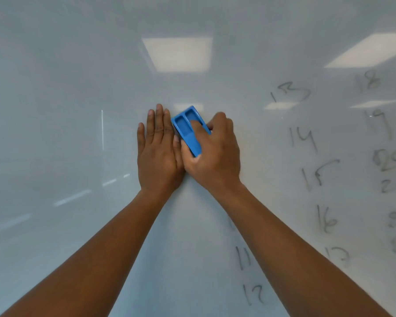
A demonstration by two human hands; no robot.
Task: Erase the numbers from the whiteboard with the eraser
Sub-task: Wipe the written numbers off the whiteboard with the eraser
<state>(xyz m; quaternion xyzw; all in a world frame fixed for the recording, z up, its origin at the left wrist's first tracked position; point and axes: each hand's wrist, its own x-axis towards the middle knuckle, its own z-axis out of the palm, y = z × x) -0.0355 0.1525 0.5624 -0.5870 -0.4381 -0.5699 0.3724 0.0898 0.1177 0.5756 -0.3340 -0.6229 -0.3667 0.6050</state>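
The fingers (pixel 193 126) of the right hand (pixel 212 152) are curled round a blue eraser (pixel 188 129), thumb along its lower left edge, forefinger lying across its ribbed back and the rest wrapped over its right side, holding it flat against the whiteboard (pixel 78 88). The eraser tilts with its top end leaning left, jutting out above the knuckles. Just left of it, touching the gripping thumb, the left hand (pixel 158 152) lies flat on the board with its fingers straight and pressed together, pointing up. Right of the curled fingers, well apart, stand grey handwritten numbers (pixel 304 138): 13, 14, 15, 16 in one column, 18, 19, 20 further right, and 11 and 12 below the right wrist, some faint or smudged.
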